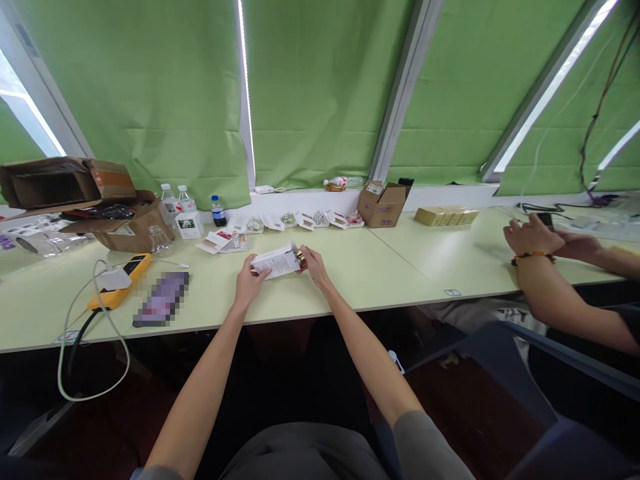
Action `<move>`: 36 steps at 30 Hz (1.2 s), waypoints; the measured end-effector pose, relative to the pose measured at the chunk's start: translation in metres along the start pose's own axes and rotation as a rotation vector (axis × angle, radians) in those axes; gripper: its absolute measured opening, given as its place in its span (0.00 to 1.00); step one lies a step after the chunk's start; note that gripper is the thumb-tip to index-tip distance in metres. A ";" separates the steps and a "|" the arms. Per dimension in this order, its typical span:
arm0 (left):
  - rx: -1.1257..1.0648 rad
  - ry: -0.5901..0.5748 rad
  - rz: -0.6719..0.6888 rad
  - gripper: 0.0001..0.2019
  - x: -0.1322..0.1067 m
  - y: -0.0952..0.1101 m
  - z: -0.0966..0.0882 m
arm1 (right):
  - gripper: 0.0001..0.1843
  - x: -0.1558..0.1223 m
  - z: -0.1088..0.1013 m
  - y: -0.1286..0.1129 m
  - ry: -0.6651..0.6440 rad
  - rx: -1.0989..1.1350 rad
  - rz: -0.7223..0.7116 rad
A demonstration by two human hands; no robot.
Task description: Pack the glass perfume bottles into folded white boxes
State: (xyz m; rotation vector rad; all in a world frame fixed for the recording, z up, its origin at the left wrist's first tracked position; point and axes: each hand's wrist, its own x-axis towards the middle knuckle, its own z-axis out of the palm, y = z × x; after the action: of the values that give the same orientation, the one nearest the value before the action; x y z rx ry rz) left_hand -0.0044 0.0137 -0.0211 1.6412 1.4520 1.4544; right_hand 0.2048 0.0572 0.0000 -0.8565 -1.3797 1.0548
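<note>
Leaflet (276, 262) gripped in my left hand (253, 281); right hand (314, 265) clamped on gold-capped bottle (300, 255), both close together above desk (380, 273) front edge.

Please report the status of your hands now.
Left hand and right hand holding white carton. Gold cap at its right end. Open white boxes beyond, apart from hands.

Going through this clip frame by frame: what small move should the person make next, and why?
Probably the right hand should ease the small gold-topped bottle further into the white printed carton held by the left hand, since the gold end sticks out at the carton's end, with both hands there.
</note>
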 end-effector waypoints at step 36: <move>0.038 0.020 -0.024 0.32 0.001 -0.004 -0.002 | 0.23 0.004 -0.002 0.008 0.024 -0.056 -0.070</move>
State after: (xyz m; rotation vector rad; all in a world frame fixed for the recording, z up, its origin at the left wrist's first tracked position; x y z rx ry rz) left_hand -0.0077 0.0157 -0.0234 1.6303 1.5142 1.4426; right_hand 0.2056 0.0640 -0.0060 -0.8535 -1.4149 0.9534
